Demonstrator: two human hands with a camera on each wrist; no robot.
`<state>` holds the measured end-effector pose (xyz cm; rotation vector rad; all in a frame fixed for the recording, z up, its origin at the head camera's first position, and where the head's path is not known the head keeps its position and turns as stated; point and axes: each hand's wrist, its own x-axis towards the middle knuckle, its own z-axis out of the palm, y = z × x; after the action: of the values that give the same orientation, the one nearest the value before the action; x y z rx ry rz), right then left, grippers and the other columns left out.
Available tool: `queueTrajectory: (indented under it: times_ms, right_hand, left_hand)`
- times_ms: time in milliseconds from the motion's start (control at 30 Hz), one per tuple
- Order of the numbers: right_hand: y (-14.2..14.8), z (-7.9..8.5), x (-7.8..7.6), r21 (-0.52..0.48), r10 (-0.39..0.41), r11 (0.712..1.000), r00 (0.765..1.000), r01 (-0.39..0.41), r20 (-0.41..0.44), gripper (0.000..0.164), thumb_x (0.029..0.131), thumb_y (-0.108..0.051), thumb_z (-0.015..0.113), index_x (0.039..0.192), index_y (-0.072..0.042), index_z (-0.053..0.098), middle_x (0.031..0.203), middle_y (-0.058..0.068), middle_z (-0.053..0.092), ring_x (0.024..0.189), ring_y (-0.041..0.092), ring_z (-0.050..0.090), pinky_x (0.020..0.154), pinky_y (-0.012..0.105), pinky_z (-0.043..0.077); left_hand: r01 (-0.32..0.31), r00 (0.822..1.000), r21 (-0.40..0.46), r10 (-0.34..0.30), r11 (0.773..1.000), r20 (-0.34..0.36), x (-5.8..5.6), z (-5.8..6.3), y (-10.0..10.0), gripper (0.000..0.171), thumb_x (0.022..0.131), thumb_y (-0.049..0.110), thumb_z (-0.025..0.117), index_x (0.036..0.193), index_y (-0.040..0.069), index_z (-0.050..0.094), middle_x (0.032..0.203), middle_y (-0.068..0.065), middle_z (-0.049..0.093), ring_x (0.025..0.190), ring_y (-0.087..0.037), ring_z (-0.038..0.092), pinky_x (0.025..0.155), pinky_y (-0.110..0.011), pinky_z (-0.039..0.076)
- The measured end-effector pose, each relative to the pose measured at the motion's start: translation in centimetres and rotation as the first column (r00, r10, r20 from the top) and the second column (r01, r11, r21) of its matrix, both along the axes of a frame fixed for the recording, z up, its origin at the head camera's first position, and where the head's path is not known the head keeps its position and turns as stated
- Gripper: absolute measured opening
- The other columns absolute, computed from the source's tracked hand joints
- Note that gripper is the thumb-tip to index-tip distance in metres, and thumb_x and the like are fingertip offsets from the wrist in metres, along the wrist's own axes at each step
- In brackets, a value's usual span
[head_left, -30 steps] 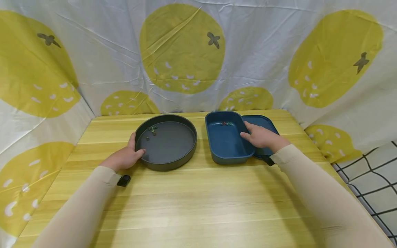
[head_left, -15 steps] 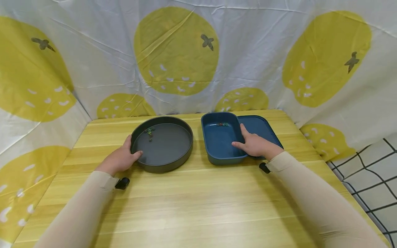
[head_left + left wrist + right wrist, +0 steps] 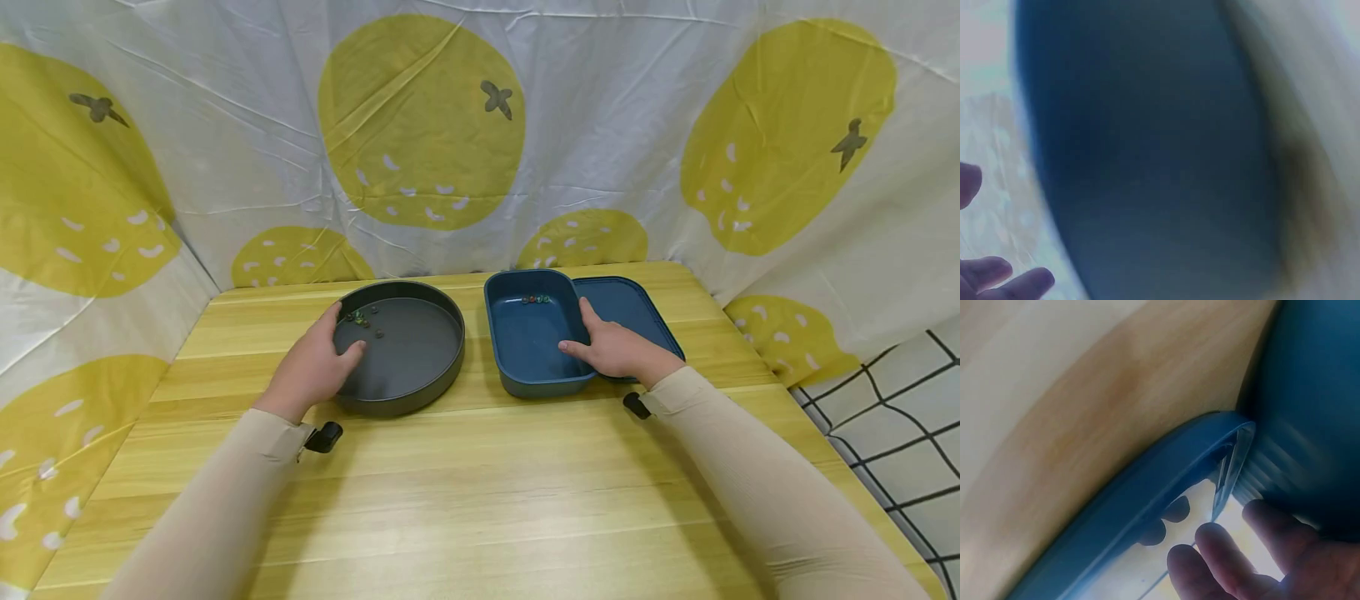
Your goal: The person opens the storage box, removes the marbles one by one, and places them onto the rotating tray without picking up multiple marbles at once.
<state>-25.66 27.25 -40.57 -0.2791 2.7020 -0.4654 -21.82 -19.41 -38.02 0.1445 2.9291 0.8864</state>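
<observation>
A round dark grey pan [image 3: 397, 367] stands on the table with several small, multicoloured marbles [image 3: 362, 319] near its left side. My left hand [image 3: 311, 362] hovers at the pan's left rim, fingers relaxed and thumb over the inside. In the left wrist view, a blurred dark wall [image 3: 1154, 150] fills the middle, apart from the fingertips [image 3: 1029, 284]. To the right is a deep blue rectangular container [image 3: 536, 350] holding several marbles [image 3: 536, 299]. Over its right rim lies my right hand [image 3: 618, 348], thumb inside and straight fingers [image 3: 1272, 531] outside beside its wall.
A flat blue lid [image 3: 630, 304] lies on the table, right against the container and partly under my right hand. Behind the wooden table [image 3: 480, 500] hangs a white curtain [image 3: 600, 108] with yellow fruit prints. A black wire grid [image 3: 892, 433] stands at the right.
My left hand has come off the pan's left side and moved right and up over its rim. Marbles in the pan have shifted. The right hand's thumb and fingers are spread slightly wider.
</observation>
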Motion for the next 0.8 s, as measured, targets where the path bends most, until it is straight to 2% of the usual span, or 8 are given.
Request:
queueTrajectory:
  times_ms: [200,300,533,800]
  right_hand:
    - [-0.1,0.0,0.2,-0.014,0.005,1.000,1.000,-0.005,-0.009,0.111,0.104,-0.072,0.042,0.165,-0.004,-0.022,0.171,0.033,0.018,0.153,0.054,0.031,0.121,0.065,0.033]
    - [-0.2,0.0,0.4,-0.027,0.004,1.000,1.000,-0.004,-0.009,0.110,0.105,-0.070,0.042,0.164,-0.003,-0.022,0.170,0.034,0.019,0.153,0.053,0.032,0.121,0.065,0.033]
    - [-0.4,0.0,0.8,-0.051,0.004,0.999,1.000,-0.004,-0.016,0.110,0.105,-0.069,0.042,0.165,-0.001,-0.020,0.170,0.034,0.020,0.152,0.053,0.033,0.121,0.064,0.034]
    - [-0.6,-0.3,1.1,-0.080,0.001,0.997,1.000,-0.003,-0.024,0.109,0.106,-0.066,0.044,0.164,-0.001,-0.021,0.171,0.032,0.017,0.154,0.052,0.030,0.122,0.064,0.033]
  left_hand:
    - [0.072,0.996,0.118,-0.066,0.990,-0.052,-0.1,1.8,4.8,0.079,0.108,0.044,0.054,0.171,0.016,0.015,0.170,-0.013,0.037,0.147,-0.041,0.048,0.116,-0.062,0.041]
    - [0.102,0.994,0.161,-0.094,0.982,-0.056,-0.4,2.4,7.4,0.077,0.108,0.045,0.055,0.170,0.020,0.018,0.168,-0.006,0.040,0.145,-0.037,0.051,0.115,-0.059,0.043]
    - [0.177,0.984,0.241,-0.173,0.954,-0.038,-1.7,3.3,12.6,0.074,0.107,0.043,0.056,0.169,0.021,0.023,0.164,-0.006,0.047,0.149,-0.032,0.047,0.118,-0.055,0.042]
    - [0.205,0.972,0.319,-0.230,0.925,0.041,-3.3,3.7,16.5,0.074,0.107,0.046,0.056,0.169,0.025,0.023,0.165,-0.003,0.046,0.155,-0.028,0.041,0.121,-0.052,0.042]
